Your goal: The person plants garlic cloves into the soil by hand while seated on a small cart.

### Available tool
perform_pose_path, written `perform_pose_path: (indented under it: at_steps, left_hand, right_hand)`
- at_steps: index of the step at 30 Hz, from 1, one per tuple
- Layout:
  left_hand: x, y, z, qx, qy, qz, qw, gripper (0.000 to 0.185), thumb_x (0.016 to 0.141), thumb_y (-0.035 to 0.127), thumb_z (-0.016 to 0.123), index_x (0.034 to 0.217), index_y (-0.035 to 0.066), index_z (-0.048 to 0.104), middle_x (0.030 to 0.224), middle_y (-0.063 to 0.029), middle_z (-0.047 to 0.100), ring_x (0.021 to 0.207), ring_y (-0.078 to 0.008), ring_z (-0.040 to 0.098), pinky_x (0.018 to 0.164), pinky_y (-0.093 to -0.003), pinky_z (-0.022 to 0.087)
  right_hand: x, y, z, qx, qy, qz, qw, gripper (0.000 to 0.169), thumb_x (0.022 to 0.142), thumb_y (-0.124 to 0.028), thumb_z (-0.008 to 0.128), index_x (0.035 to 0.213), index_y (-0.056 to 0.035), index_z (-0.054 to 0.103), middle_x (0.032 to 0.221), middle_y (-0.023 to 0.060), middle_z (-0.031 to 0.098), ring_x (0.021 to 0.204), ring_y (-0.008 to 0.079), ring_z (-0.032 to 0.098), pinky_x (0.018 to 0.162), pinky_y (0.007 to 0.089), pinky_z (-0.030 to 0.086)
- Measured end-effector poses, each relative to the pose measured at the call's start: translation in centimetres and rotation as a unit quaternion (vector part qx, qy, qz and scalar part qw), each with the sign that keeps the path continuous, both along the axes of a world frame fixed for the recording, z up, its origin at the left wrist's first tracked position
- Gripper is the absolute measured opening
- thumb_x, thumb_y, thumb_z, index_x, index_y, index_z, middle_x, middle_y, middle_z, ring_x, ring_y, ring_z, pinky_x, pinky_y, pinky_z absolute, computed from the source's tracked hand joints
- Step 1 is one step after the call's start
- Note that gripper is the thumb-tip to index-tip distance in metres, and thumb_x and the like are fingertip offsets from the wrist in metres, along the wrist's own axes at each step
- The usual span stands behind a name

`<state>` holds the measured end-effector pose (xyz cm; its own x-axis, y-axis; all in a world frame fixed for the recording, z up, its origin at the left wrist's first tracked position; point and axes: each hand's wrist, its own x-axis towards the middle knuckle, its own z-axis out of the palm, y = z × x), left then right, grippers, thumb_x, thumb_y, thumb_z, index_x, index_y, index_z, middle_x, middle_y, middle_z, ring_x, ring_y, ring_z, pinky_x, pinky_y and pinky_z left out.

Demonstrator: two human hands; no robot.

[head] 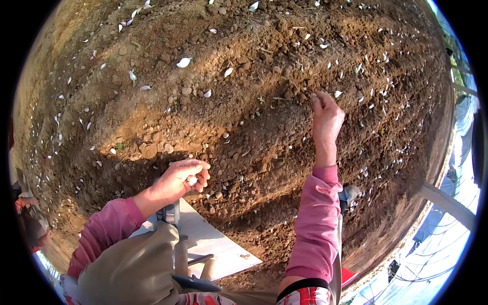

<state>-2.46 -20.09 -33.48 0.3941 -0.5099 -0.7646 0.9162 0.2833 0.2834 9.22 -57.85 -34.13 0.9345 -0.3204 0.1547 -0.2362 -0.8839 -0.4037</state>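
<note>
Curled in front of me, my left hand [182,180] holds a whitish garlic clove [191,180] in its fingers; whether more lie in the palm is hidden. My right hand [328,114] reaches farther out over the brown soil [263,137], thumb and fingertips brought together at the ground. I cannot tell whether anything is pinched between them. Just right of those fingertips lies a pale clove [337,93]. Beyond my left hand, other loose cloves rest on the soil, among them a large white one [183,62] and a smaller one [207,93].
Many cloves lie scattered in furrowed rows. Below my left hand is a pale board [213,244], with wooden bars [182,257] over it. My shoe [349,193] is on the soil at right. Another person [32,221] is at the left rim. Clear sheeting [427,263] and a post [450,206] border the right.
</note>
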Motion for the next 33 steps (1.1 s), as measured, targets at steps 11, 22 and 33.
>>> perform_pose_path:
  at_steps: [11,22,33]
  left_hand:
    - [0.5,1.0,-0.8,0.016,0.016,0.012,1.0,0.021,0.098,0.012,0.054,0.11,-0.002,0.064,0.091,-0.0126,0.066,0.078,-0.0218,0.066,0.066,-0.0328,0.056]
    - [0.7,0.1,-0.5,0.016,0.05,-0.003,0.999,0.02,0.098,0.008,0.052,0.109,-0.002,0.065,0.091,-0.0132,0.066,0.077,-0.0218,0.066,0.067,-0.0343,0.056]
    - [1.2,0.1,-0.9,0.019,0.054,-0.009,0.998,0.02,0.097,0.009,0.052,0.108,-0.002,0.064,0.091,-0.0133,0.066,0.079,-0.0223,0.064,0.067,-0.0353,0.053]
  right_hand:
    - [6.5,-1.1,-2.1,-0.261,0.155,0.023,0.952,0.012,0.089,-0.019,0.066,0.099,-0.0146,0.07,0.097,0.0064,0.068,0.094,0.0211,0.062,0.085,0.0404,0.043]
    - [4.5,-8.2,-1.1,-0.091,0.118,-0.021,0.989,0.013,0.086,-0.011,0.071,0.098,-0.0086,0.075,0.086,0.0131,0.071,0.069,0.021,0.066,0.065,0.0342,0.056]
    - [7.5,-5.9,-2.7,-0.068,0.078,-0.039,0.994,0.013,0.084,-0.014,0.074,0.095,-0.009,0.075,0.084,0.0116,0.072,0.074,0.0233,0.069,0.07,0.0378,0.057]
